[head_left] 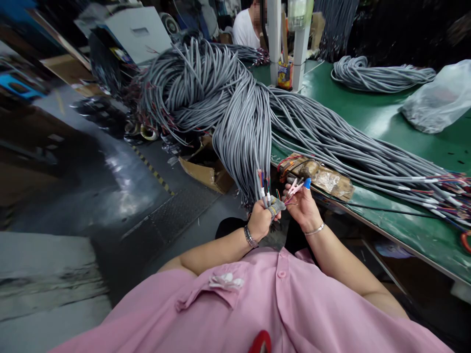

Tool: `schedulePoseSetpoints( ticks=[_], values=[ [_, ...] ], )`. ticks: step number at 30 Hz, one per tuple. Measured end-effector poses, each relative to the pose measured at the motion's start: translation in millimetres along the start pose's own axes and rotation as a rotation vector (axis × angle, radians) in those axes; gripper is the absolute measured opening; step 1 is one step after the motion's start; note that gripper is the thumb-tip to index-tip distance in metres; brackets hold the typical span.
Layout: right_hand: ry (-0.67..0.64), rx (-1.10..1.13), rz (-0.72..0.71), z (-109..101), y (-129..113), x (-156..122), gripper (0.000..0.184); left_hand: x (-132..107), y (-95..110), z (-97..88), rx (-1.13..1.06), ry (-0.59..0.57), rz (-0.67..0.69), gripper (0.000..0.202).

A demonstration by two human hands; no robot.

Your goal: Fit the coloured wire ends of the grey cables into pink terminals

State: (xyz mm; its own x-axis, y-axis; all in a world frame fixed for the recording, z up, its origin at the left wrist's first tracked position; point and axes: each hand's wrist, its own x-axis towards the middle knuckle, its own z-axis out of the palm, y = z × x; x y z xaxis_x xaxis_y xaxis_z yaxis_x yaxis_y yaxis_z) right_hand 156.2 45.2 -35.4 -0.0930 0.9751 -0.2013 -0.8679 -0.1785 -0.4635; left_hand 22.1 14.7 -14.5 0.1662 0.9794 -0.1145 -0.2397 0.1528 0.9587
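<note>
My left hand [262, 218] is closed in a fist around a small bunch of grey cable ends [265, 189], whose stripped coloured wires stick up above the fingers. My right hand [301, 201] sits just to the right of it, fingers curled and pinching thin pink and red wire ends [293, 190]; a blue cap covers one fingertip. The cables I hold hang down from a very large bundle of grey cables [243, 113] draped over the edge of the green table [386, 117]. Both wrists wear bracelets.
More grey cables fan right across the table to stripped ends [445, 189]. A coil of cable [379, 76] and a clear plastic bag [437, 98] lie at the back. A brown taped packet [324, 177] sits by the table edge. Another person in white [246, 27] sits beyond. Cardboard lies on the floor [206, 169].
</note>
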Motion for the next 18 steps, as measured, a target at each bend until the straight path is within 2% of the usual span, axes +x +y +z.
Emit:
schedulePoseSetpoints(
  ticks=[4,9,12,15,18],
  values=[
    [-0.058,-0.044,0.059,-7,-4,-7,0.048,-5,0,-5.5,0.016,-0.047,0.032,0.028],
    [-0.160,-0.279,0.166,-16,-17,-30,0.059,-10,-3,-16.8,0.102,-0.030,0.059,0.028],
    [-0.190,-0.458,0.169,-15,-14,-43,0.047,-12,-5,-21.6,0.161,-0.042,0.071,0.028],
    [-0.084,-0.574,0.036,-10,-2,-49,0.025,-12,-6,-23.3,0.237,-0.073,0.094,0.026],
    [-0.011,-0.628,-0.059,-5,6,-49,0.018,-11,-5,-23.3,0.323,-0.147,0.104,0.027]
  ],
)
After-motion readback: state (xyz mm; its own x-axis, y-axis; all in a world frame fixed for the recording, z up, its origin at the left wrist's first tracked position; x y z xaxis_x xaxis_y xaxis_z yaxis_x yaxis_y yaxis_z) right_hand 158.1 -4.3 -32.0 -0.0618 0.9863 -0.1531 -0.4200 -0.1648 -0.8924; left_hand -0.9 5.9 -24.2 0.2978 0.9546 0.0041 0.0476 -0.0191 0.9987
